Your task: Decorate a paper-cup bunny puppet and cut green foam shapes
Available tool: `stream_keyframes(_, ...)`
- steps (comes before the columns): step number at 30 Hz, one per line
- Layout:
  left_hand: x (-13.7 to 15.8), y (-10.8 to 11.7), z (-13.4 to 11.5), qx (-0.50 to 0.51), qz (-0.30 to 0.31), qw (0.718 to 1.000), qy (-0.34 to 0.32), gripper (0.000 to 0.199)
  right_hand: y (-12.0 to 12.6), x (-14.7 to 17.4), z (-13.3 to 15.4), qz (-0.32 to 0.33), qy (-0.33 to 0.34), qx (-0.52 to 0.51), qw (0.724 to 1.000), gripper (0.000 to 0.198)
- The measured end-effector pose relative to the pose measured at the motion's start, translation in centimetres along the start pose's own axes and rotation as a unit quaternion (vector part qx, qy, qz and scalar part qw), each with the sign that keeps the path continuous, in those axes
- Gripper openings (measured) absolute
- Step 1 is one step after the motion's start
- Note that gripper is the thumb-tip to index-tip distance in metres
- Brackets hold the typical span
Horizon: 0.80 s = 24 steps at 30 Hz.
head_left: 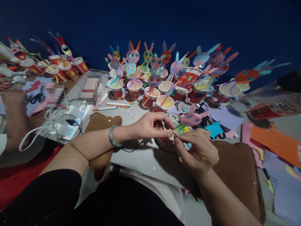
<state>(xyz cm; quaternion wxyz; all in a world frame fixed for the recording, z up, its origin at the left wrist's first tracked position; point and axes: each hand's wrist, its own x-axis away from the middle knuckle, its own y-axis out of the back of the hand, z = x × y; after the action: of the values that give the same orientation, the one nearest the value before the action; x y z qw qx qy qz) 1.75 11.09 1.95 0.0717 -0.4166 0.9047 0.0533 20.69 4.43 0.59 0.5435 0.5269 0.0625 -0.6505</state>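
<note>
My left hand (150,125), with a bracelet (114,136) at its wrist, comes in over the table with thumb and fingertips curled together. Close against it, my right hand (198,150) pinches with thumb and forefinger. A small thin piece seems to lie between the two sets of fingertips, too small to name. Just behind the hands stands a paper cup (176,127), partly hidden by them. A pink paper figure with long ears (191,118) rises from that cup on green paper legs.
Many paper cups with eared figures (148,97) crowd the back of the table. Markers (117,105), a power strip (77,121) and white cables lie left. Coloured paper (275,141) and a brown cushion (237,175) are right. Another person's arm (15,119) rests far left.
</note>
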Motion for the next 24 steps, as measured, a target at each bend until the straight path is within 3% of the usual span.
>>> stream_keyframes(3,0.1,0.3,-0.1,-0.075,-0.002,0.994,-0.076,0.019,0.7,0.2,-0.6,-0.024,0.111,0.073,0.991,0.023)
stream_keyframes(6,0.4,0.4,-0.2,-0.148,0.008,0.981,-0.122,0.013,1.4,0.6,-1.0,-0.015,0.168,0.122,0.978,0.029)
stream_keyframes(9,0.7,0.4,0.0,-0.191,0.015,0.971,-0.144,0.017,2.1,0.9,-0.9,0.036,0.143,0.138,0.979,0.028)
stream_keyframes(13,0.7,0.4,0.1,-0.211,-0.018,0.961,-0.176,0.02,2.5,0.9,-0.8,0.089,0.108,0.153,0.978,0.019)
stream_keyframes(24,0.3,0.4,0.7,-0.153,-0.005,0.957,-0.248,0.011,1.7,-0.1,-0.3,-0.012,0.243,0.184,0.952,0.023)
